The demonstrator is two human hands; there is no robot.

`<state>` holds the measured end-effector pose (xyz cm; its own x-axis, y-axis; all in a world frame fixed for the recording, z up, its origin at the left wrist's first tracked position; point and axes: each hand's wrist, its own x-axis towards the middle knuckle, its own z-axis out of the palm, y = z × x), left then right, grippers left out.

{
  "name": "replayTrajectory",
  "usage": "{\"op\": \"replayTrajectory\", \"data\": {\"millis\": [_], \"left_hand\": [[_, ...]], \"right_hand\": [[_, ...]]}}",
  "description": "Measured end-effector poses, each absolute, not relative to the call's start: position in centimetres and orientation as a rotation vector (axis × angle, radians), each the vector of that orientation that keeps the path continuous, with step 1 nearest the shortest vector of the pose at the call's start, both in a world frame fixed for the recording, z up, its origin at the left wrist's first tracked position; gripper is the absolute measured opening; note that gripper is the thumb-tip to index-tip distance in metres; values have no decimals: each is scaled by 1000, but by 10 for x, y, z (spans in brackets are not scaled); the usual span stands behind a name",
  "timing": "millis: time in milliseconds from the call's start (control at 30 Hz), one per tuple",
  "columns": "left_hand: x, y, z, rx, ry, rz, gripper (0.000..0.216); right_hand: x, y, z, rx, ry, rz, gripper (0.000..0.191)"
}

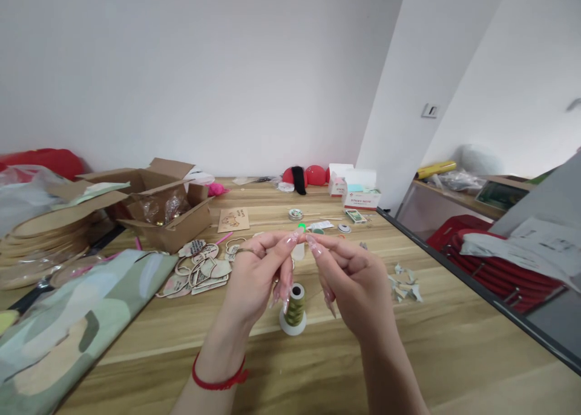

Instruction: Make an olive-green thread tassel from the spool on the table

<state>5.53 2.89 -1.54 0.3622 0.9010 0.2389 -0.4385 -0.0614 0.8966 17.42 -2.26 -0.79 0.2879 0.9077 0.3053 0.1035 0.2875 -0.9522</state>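
- The left hand (256,273), with a red bracelet (218,375) at its wrist, pinches thumb and finger together.
- The right hand (358,279) pinches the same way, its fingertips meeting or almost meeting the left ones; anything between them is too small to tell.
- A bright green piece (302,227) shows just beyond the left fingertips; whether it is held, I cannot tell.
- The spool of green thread (295,312) stands upright on the counter (336,372), below and between the hands.
- Left of the hands lie wooden tags (209,270) in a loose pile, near an open cardboard box (181,224).
- Right of them lie torn paper scraps (406,285).
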Motion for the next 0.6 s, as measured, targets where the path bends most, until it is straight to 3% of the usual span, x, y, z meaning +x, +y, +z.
{"op": "replayTrajectory", "data": {"millis": [600], "left_hand": [[54, 29, -16, 1207, 511, 1159, 29]], "right_hand": [[172, -22, -9, -1154, -1082, 756, 30]]}}
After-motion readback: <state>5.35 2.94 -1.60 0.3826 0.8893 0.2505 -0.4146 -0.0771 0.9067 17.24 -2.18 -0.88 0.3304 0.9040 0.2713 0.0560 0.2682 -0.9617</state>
